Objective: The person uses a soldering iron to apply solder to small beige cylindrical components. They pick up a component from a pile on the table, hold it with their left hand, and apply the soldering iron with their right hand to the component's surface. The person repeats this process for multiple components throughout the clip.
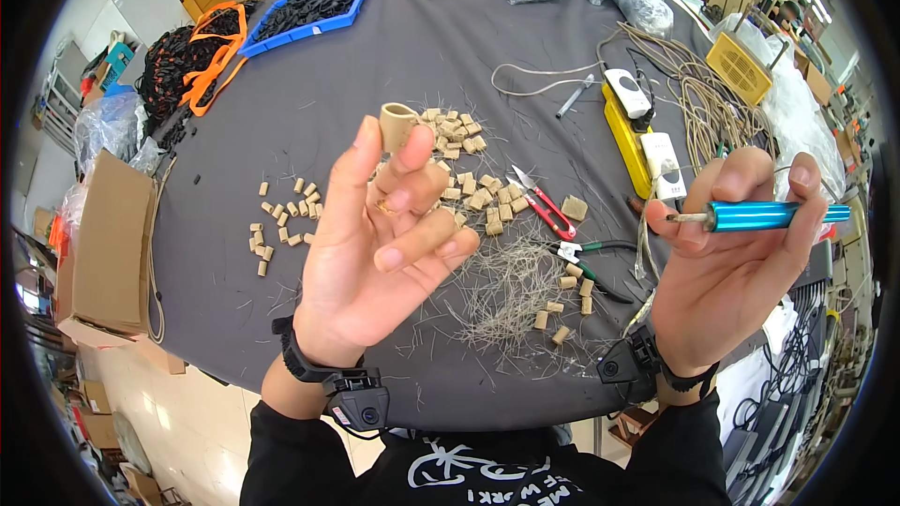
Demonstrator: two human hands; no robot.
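Note:
My left hand [352,267] is raised over the table, palm up. Its thumb and index finger pinch a short tan tube [397,126] with an oval opening; the other fingers curl. In my right hand [720,292] lies a shiny blue pen-shaped tool [767,215]. Its narrow tip points left toward the tube, well apart from it. Beyond and below my left hand are many similar tan pieces [454,131], in loose groups. Red thread snips [544,204] rest open between the hands, near green-and-black handled pliers [591,262].
Thread clippings [511,295] litter the dark tablecloth [356,56]. On the right are a yellow power strip [630,136], a coiled cord [703,84] and a pen [575,96]. A blue tray [309,23] of black parts stands far left; a cardboard box [111,244] sits left.

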